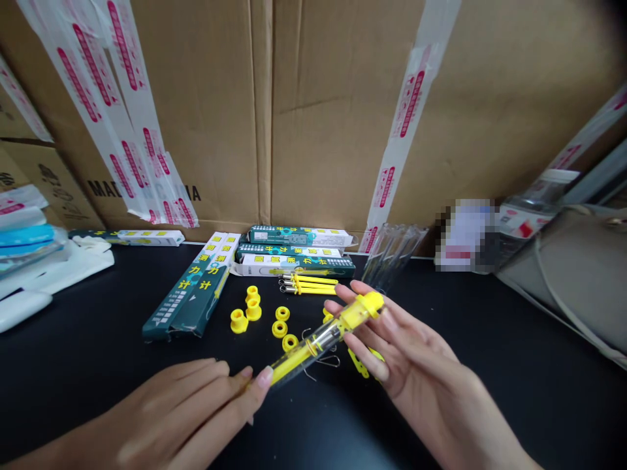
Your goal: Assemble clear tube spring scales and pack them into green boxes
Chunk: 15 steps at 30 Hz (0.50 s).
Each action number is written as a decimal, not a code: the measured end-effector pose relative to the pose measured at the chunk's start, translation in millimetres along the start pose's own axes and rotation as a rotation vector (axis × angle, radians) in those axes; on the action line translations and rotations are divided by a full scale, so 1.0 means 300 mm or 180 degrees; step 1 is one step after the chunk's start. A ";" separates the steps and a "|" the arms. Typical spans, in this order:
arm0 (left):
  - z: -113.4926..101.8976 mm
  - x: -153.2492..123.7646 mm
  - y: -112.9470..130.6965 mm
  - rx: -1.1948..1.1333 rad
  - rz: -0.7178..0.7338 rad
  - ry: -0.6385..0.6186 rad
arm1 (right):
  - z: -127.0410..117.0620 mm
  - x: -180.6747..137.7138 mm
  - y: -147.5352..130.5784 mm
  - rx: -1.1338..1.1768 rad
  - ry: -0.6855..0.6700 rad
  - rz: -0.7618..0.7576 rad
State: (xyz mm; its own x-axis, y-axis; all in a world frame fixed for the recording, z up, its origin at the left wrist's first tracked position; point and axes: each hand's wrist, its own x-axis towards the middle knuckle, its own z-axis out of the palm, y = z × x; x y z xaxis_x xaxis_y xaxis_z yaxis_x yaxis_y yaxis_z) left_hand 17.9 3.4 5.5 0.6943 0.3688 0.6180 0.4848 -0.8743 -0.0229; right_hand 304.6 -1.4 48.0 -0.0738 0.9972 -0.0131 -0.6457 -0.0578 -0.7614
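Two hands on one item: spring scale (318, 339), clear tube with yellow core, held slantwise just above black table (98, 346). Left hand (196, 398) pinches lower end at fingertips; right hand (406, 352) grips yellow cap end. Risk, as judged: so light a pinch may let tube slip, or core slide out. Nearby: loose yellow caps (267, 316), wire hooks (323, 362), yellow rods (308, 284), green boxes (191, 287), spare clear tubes (394, 251). Caps and hooks lie right under the item, crowding any set-down spot
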 end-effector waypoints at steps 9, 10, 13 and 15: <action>-0.028 0.067 -0.041 0.0537 0.0366 0.0042 | -0.018 0.013 -0.013 -0.0447 0.0211 0.0013; -0.026 0.070 -0.045 0.0530 0.0321 0.0034 | -0.020 0.015 -0.015 -0.0499 0.0246 -0.0013; -0.020 0.074 -0.052 0.0585 0.0057 -0.0081 | -0.023 0.014 -0.019 -0.0674 0.0333 -0.0081; -0.020 0.082 -0.054 0.0658 0.0025 -0.0154 | -0.025 0.011 -0.017 -0.0754 0.0343 -0.0057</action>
State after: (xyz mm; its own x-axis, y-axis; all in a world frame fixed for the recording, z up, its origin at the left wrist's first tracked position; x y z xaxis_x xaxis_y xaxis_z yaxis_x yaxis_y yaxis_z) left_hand 24.0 24.7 25.9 0.7210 0.3812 0.5787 0.5746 -0.7957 -0.1916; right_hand 313.4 2.6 46.9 0.0256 0.9980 -0.0576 -0.4492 -0.0400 -0.8925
